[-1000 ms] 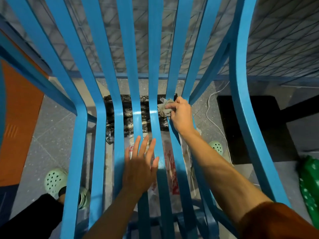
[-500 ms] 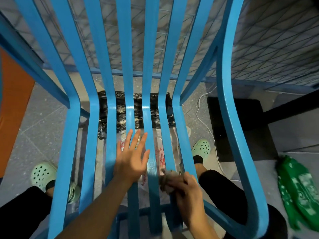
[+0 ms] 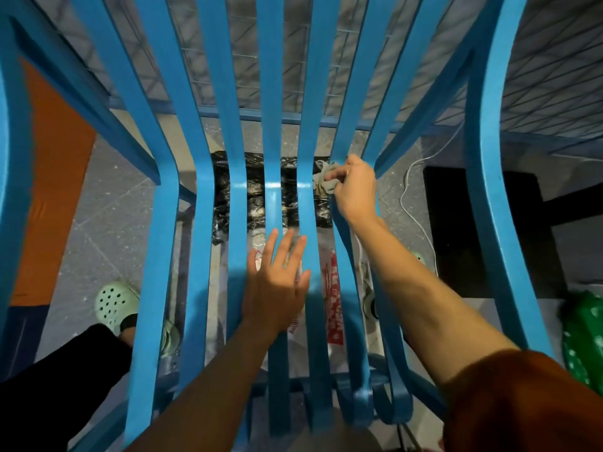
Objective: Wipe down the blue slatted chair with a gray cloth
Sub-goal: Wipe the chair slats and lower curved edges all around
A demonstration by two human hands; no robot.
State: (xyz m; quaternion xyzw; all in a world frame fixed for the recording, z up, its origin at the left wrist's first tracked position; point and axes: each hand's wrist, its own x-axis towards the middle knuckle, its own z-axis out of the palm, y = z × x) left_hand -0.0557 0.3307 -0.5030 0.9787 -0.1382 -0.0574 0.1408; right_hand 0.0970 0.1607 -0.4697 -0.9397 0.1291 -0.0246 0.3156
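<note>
The blue slatted chair (image 3: 208,132) fills the view, its slats running from the near seat edge up into the backrest. My right hand (image 3: 354,187) grips the bunched gray cloth (image 3: 323,182) and holds it against a slat at the bend where seat meets back, right of centre. My left hand (image 3: 277,282) lies flat with fingers spread on the middle seat slats, nearer to me. Most of the cloth is hidden under my right fingers.
Under the seat lie a black plastic bag (image 3: 251,197) and a white bag with red print (image 3: 334,308). A white cable (image 3: 412,203) runs over the floor at right beside a black mat (image 3: 483,230). A green bag (image 3: 584,340) sits far right. A wire fence (image 3: 554,60) stands behind.
My right hand has swept the cloth along the slat from the near seat edge back up to the bend. My left hand has stayed flat on the seat.
</note>
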